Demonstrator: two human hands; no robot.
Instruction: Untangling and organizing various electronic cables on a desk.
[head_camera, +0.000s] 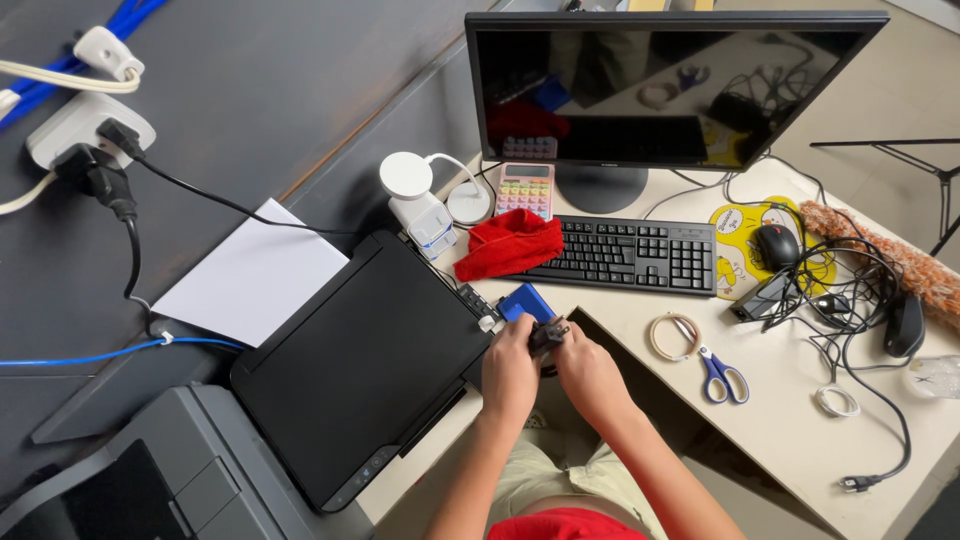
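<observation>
Both hands meet over the front edge of the worktop (790, 420), just ahead of the person's lap. Left hand (510, 372) and right hand (588, 375) are closed together on a small black plug (548, 335), fingers wrapped around it from either side; what sort of plug it is cannot be told at this size. It sits between the fingertips, just in front of a blue card (527, 301) that lies on the worktop by the corner of a black printer (365, 365).

Beyond the hands, a red cloth (510, 245) rests against the left end of a black keyboard (625, 254), under a dark monitor (670, 90). A pastel calculator (525, 189) stands beside the monitor's foot, with a white lamp (412, 195) near it.

Right of the hands lie a tape roll (675, 337) and blue scissors (718, 372), touching each other. Farther right, a mouse (776, 245) sits on a yellow mat (740, 240), next to a tangle of black cables (850, 300).

Left of the printer, a white sheet (250, 275) lies on the dark floor, with a grey machine (150, 480) near the lower corner and a power strip (75, 130) well apart at the upper left.
</observation>
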